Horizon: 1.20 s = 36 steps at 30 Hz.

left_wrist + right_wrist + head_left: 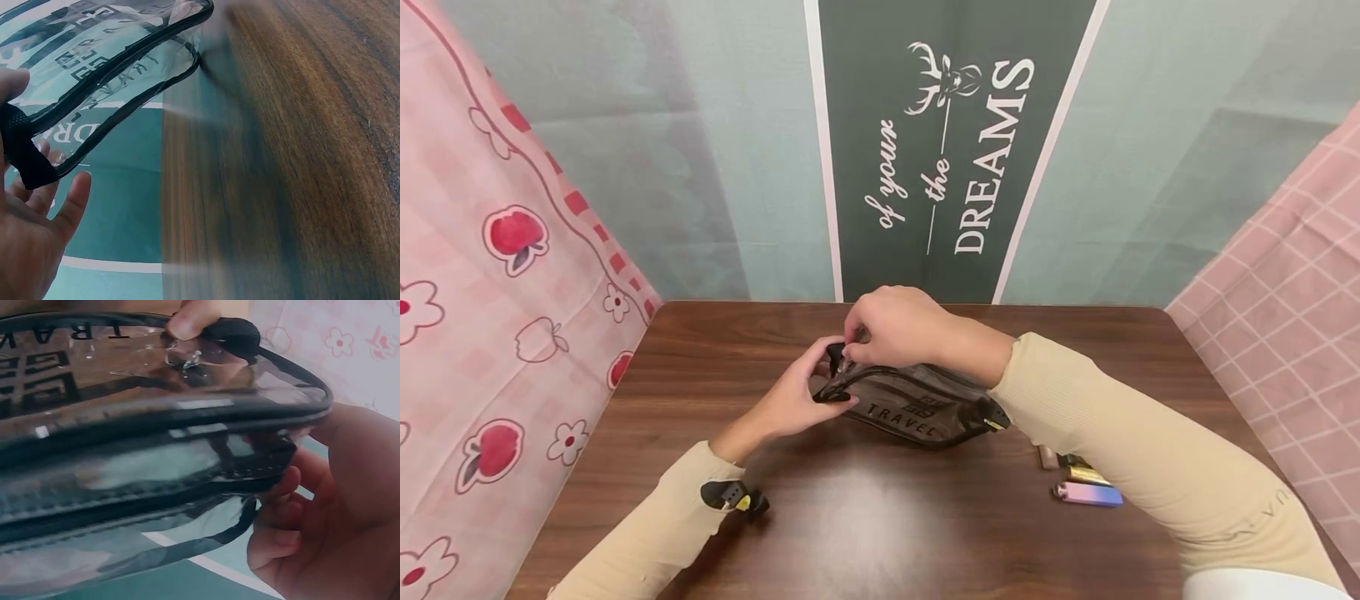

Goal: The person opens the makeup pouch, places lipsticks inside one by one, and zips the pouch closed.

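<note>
A clear travel pouch [902,412] with black trim and a printed "TRAVEL" is held tilted above the wooden table. At its left end, my left hand [797,396] grips the pouch, thumb on the near side. The left wrist view shows the black end tab [28,147] between those fingers. My right hand [898,325] reaches over the pouch and pinches its upper left corner. In the right wrist view, curled right fingers [278,537] are at the end of the black zipper [137,509]; whether they hold the zipper pull is hidden.
To the right on the table [865,517], partly under the right forearm, lie a pink-and-blue lighter [1092,494], a gold lighter-like item [1086,476] and a small brown item [1047,457]. Fabric curtains stand behind and on both sides.
</note>
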{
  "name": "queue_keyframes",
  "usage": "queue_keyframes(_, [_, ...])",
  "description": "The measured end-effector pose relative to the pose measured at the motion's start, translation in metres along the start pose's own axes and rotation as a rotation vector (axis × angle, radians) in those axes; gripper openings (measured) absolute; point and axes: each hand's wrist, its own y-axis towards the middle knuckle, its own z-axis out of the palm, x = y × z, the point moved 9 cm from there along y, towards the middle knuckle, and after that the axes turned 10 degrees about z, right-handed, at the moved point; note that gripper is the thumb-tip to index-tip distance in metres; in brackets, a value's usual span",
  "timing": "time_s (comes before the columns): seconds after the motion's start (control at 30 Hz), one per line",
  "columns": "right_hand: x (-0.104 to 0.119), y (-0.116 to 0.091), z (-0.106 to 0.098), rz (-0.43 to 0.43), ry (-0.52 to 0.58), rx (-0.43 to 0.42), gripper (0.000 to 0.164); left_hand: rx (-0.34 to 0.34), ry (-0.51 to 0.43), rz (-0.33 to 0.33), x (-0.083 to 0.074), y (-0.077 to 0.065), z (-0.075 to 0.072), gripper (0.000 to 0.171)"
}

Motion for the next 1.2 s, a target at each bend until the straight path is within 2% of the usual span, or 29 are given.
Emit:
queue_keyframes(0.2, [0.002,-0.002,0.004,0.007,-0.035,0.081,0.010,0.017,-0.010,-0.002,0.001,0.002,0.005,0.073])
queue_keyframes(0.43, [0.007,-0.003,0.007,0.005,-0.068,0.171,0.013,0.023,-0.019,-0.019,0.003,0.000,0.005,0.070])
queue_keyframes(0.83, [0.015,-0.005,0.012,0.010,-0.110,0.271,0.018,0.045,-0.002,-0.010,-0.003,0.000,0.006,0.066])
queue_keyframes(0.97, [0.018,-0.005,0.012,-0.020,-0.129,0.237,0.022,0.047,0.006,-0.026,-0.001,-0.003,0.006,0.067])
queue_keyframes(1.2, [0.018,-0.003,0.002,-0.064,-0.109,0.077,0.024,0.041,0.008,-0.028,0.000,-0.004,0.005,0.069])
